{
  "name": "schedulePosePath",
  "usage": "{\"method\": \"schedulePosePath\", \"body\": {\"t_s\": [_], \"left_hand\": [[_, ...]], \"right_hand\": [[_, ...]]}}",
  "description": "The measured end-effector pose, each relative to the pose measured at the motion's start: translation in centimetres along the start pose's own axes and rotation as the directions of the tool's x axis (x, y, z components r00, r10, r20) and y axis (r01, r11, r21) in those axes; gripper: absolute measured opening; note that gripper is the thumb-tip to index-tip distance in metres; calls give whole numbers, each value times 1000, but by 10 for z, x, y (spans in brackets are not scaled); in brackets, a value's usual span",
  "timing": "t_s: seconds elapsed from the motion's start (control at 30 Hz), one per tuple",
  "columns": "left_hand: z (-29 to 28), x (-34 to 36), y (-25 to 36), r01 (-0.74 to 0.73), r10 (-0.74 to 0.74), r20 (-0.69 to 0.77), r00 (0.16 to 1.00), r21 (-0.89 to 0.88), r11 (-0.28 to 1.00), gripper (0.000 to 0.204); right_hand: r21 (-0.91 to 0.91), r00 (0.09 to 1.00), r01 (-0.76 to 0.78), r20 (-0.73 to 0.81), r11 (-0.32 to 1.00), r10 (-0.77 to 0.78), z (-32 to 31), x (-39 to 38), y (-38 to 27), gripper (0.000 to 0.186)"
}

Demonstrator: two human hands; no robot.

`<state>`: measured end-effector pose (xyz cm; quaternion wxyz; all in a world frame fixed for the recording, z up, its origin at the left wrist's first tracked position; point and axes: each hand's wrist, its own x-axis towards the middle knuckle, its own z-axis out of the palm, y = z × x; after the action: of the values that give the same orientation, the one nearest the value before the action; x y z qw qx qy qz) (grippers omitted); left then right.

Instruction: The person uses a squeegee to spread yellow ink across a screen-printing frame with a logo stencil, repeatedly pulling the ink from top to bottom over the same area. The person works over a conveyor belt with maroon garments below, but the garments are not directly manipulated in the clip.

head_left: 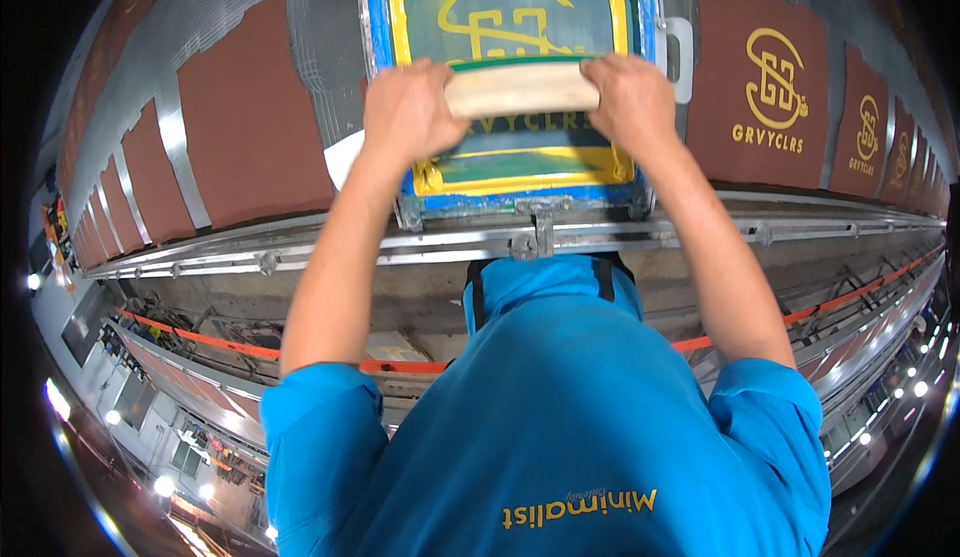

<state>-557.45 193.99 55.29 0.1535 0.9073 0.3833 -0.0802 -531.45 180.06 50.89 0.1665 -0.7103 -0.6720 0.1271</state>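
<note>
A long gray desk (pixel 320 27) runs across a lamp-lit workshop, its near edge lined with a shiny metal rail (pixel 430 247) and an orange bar (pixel 240 348) beyond it, nearer the wearer's side. At center, 1 squeegee (pixel 522 92) with a pale, wood-like, smooth rounded handle and a green strip along its far edge spans the gap between 2 bare hands. The fingers of the left hand (pixel 412 112) grip its left end; those of the right hand (pixel 638 107) grip its right end. The tool lies crosswise above the mesh of 1 rectangular screen frame (pixel 380 17), blue-edged and streaked; whether the blade touches the mesh is hidden. A glossy yellow border (pixel 520 186) rings the dark green mesh. On the desk lie flat brown panels: at least 4 plain panels (pixel 250 117) at left, at least 3 panels bearing yellow emblems (pixel 772 77) at right. The wearer's shirt (pixel 540 397) is bright blue.
</note>
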Motion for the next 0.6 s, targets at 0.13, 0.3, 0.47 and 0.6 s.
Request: {"method": "schedulePosePath", "body": {"t_s": [0.13,0.3,0.47,0.6], "left_hand": [[17,-80,25,-36,38,44,998,-43,998,42],[-22,-64,26,5,7,261,965,-42,999,41],[-68,32,4,60,-37,385,922,-47,997,52],[-90,123,-25,-7,3,339,941,10,1000,53]], "right_hand": [[54,995,-2,-102,999,7,9,-85,-35,20],[85,996,16,83,996,-23,-18,-61,-30,12],[65,994,-18,110,998,11,-47,37,6,22],[4,993,-85,85,996,84,-52,118,36,25]]}}
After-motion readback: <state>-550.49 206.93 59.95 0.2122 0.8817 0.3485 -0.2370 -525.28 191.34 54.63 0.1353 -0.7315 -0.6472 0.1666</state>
